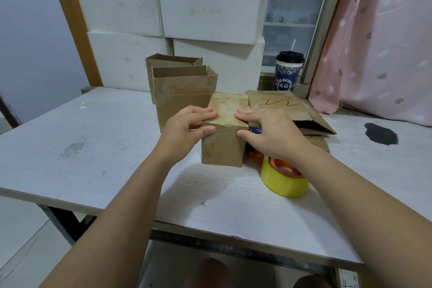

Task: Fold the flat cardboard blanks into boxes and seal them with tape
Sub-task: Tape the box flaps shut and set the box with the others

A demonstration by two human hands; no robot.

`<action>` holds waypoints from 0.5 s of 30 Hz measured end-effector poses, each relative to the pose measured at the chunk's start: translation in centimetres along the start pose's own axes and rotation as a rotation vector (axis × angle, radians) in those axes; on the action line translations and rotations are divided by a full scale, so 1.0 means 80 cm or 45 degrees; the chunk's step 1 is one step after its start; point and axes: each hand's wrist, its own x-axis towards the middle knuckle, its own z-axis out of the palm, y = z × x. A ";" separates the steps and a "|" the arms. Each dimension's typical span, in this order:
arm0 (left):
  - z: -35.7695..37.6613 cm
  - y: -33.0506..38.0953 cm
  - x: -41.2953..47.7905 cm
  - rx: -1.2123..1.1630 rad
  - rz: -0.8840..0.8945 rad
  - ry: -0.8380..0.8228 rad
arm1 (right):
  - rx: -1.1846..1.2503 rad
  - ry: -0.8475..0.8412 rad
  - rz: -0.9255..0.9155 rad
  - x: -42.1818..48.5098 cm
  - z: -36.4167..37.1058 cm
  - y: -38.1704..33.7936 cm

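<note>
A small closed cardboard box [223, 145] stands on the white table [93, 142], with shiny tape along its top seam. My left hand [187, 128] grips its top left edge, fingers on top and thumb on the front face. My right hand [271, 133] holds the top right edge the same way. A yellow tape roll on an orange dispenser [285, 179] lies just right of the box, partly under my right wrist. Flat cardboard blanks [294, 110] marked in black pen lie behind my right hand.
Two open-topped folded boxes [184, 91] stand behind the small box. A dark lidded cup with a straw [287, 72] stands on the sill at the back. A black stain [381, 133] marks the table's right side. A pink curtain [374, 42] hangs at right.
</note>
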 end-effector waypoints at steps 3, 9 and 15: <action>-0.008 0.011 0.009 -0.046 -0.107 0.005 | 0.066 0.075 0.076 0.003 0.001 -0.005; 0.015 0.041 0.075 0.398 -0.202 -0.196 | 0.128 0.101 0.126 0.006 0.005 -0.009; 0.043 0.044 0.136 0.862 -0.408 -0.460 | 0.105 0.073 0.117 0.008 0.006 -0.008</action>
